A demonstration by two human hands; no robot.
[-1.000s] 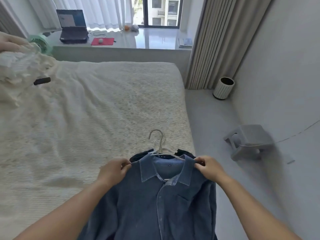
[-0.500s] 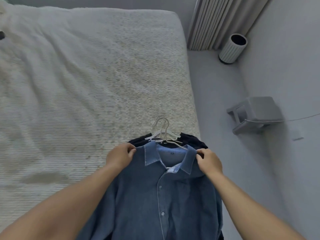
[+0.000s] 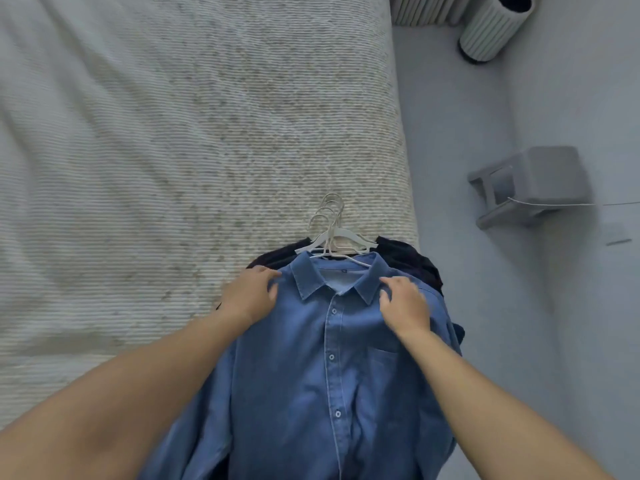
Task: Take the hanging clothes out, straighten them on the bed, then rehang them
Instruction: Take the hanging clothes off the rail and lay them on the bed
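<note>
At the bed's right edge my view has tipped down, losing the window and desk, and the shirt (image 3: 332, 358) now lies flatter on the dark clothes (image 3: 412, 259), still on its hanger (image 3: 334, 237). My left hand (image 3: 249, 297) and right hand (image 3: 403, 303) have slackened from pinching the shoulders to loosely curled fingers resting on them, so I judge straightening is under way. Ribbed bedspread (image 3: 173, 133); grey floor with bin (image 3: 491, 26) and stool (image 3: 530, 185).
</note>
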